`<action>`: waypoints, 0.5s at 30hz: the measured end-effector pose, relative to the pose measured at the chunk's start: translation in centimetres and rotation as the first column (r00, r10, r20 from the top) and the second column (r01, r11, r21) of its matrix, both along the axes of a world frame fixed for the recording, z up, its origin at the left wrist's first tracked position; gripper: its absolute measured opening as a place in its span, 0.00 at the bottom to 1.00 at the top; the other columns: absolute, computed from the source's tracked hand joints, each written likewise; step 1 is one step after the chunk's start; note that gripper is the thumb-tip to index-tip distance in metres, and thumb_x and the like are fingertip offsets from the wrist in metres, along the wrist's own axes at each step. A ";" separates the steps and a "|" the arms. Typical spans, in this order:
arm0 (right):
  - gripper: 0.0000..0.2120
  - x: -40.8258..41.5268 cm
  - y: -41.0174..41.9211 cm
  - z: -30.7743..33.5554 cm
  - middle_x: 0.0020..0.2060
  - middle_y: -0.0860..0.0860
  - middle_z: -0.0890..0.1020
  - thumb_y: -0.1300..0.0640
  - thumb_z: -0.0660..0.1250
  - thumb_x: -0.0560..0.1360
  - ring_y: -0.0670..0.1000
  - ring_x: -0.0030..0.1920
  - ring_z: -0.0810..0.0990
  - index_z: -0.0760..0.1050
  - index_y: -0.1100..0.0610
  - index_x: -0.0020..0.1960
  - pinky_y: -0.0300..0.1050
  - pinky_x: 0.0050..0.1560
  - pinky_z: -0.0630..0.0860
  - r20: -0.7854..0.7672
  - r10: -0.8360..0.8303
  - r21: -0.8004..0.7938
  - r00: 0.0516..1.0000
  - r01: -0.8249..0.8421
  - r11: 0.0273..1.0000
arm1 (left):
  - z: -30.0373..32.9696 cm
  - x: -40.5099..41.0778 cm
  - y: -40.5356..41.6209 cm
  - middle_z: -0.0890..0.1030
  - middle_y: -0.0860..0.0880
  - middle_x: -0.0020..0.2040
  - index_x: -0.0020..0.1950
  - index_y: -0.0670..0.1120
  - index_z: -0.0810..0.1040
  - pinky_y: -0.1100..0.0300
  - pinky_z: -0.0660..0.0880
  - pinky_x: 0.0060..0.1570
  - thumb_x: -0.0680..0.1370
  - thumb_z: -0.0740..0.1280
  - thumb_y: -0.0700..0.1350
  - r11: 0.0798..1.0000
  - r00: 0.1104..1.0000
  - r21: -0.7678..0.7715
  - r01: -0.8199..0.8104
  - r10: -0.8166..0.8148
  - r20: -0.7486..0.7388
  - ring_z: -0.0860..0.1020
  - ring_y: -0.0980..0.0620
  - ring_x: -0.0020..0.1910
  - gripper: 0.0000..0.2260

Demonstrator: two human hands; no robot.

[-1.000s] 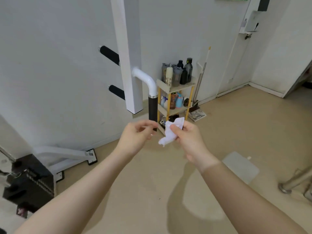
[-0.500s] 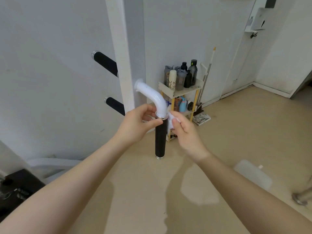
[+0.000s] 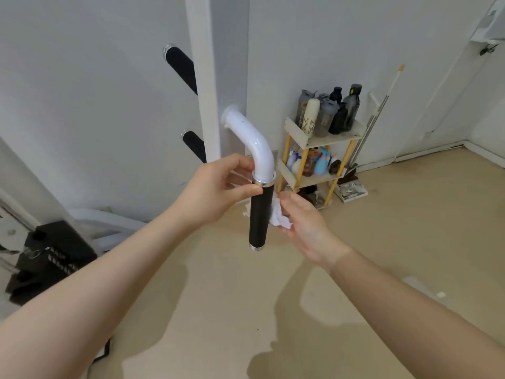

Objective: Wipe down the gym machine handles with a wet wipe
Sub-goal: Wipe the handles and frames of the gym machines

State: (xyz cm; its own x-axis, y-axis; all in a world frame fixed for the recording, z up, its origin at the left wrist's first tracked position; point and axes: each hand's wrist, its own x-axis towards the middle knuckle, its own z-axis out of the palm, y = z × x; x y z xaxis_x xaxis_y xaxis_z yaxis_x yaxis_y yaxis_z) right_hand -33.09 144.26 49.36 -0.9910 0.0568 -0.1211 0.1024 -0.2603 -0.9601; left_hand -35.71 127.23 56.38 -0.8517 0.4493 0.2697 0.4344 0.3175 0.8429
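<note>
My left hand [image 3: 216, 191] is curled at the top of the black, cylindrical foam-covered handle [image 3: 260, 216], thumb and fingertips closing around it just under the shiny metal collar [image 3: 263, 179], so it has a loose pinch on the handle rather than a full fist. That handle hangs straight down from a glossy white curved tube [image 3: 252, 142], which bends out of the tall white upright post [image 3: 216, 72] of the gym machine. My right hand [image 3: 306, 222] is partly closed on a crumpled white wet wipe [image 3: 278, 216], fingers bunched around it and pressing it against the right side of the black handle, about midway down its length; a small bit of the white wipe also peeks out on the handle's left edge. Two more black padded handles [image 3: 181, 68] stick out from behind the post on its left side, one above the other. Beyond my hands, against the white wall, stands a small yellow-legged shelf rack [image 3: 322, 138] with dark bottles [image 3: 337, 110] on its top tier and coloured bottles on the tier below. A black weight stack [image 3: 46, 258] sits on the beige floor [image 3: 410, 228] at the lower left.
</note>
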 end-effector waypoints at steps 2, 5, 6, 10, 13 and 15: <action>0.07 -0.6 0.6 1.2 0.32 0.54 0.71 0.59 0.61 0.77 0.47 0.33 0.67 0.72 0.56 0.40 0.38 0.38 0.66 -0.130 0.065 0.027 0.989 -0.062 0.998 | 0.0 0.1 0.3 0.81 0.55 0.48 0.47 0.56 0.74 0.74 0.73 0.44 0.73 0.71 0.40 1.000 1.000 0.008 -0.009 0.009 0.003 0.80 0.61 0.46 0.11; 0.07 -0.5 1.2 0.3 0.33 0.47 0.80 0.67 0.64 0.74 0.45 0.33 0.74 0.72 0.56 0.45 0.34 0.36 0.69 -0.224 0.131 -0.030 0.966 -0.141 0.990 | -0.6 0.2 0.6 0.81 0.55 0.47 0.47 0.57 0.75 0.67 0.76 0.51 0.73 0.70 0.39 0.998 0.999 0.035 -0.043 0.042 0.021 0.81 0.60 0.47 0.12; 0.10 -0.3 1.5 -1.0 0.37 0.47 0.83 0.70 0.63 0.74 0.45 0.37 0.78 0.73 0.56 0.49 0.34 0.38 0.72 -0.188 0.159 0.021 0.969 -0.158 0.987 | -0.8 0.2 0.7 0.81 0.56 0.47 0.47 0.57 0.75 0.66 0.76 0.52 0.74 0.70 0.39 0.998 0.999 0.045 -0.051 0.050 0.021 0.81 0.60 0.47 0.12; 0.15 -0.3 1.7 -1.7 0.47 0.49 0.83 0.72 0.64 0.73 0.42 0.48 0.81 0.76 0.56 0.53 0.37 0.49 0.74 -0.126 0.235 0.244 0.964 -0.199 0.949 | -1.2 0.4 0.8 0.81 0.56 0.46 0.48 0.56 0.76 0.67 0.76 0.52 0.74 0.70 0.39 0.992 0.995 0.085 -0.096 0.094 0.028 0.81 0.60 0.46 0.12; 0.13 -1.5 1.9 1.4 0.38 0.44 0.84 0.71 0.66 0.72 0.40 0.42 0.81 0.76 0.54 0.46 0.33 0.45 0.75 -0.301 0.169 0.188 0.938 -0.115 0.975 | -1.3 0.7 1.0 0.82 0.54 0.47 0.49 0.55 0.76 0.64 0.76 0.54 0.74 0.69 0.38 0.986 0.992 0.106 -0.127 0.124 0.035 0.81 0.60 0.47 0.11; 0.12 -1.7 1.8 1.0 0.38 0.45 0.84 0.70 0.65 0.73 0.42 0.41 0.81 0.76 0.53 0.47 0.34 0.44 0.75 -0.315 0.156 0.153 0.936 -0.113 0.982 | -1.7 1.0 1.4 0.82 0.54 0.47 0.50 0.55 0.77 0.66 0.76 0.54 0.74 0.69 0.37 0.981 0.989 0.132 -0.146 0.143 0.032 0.81 0.60 0.48 0.12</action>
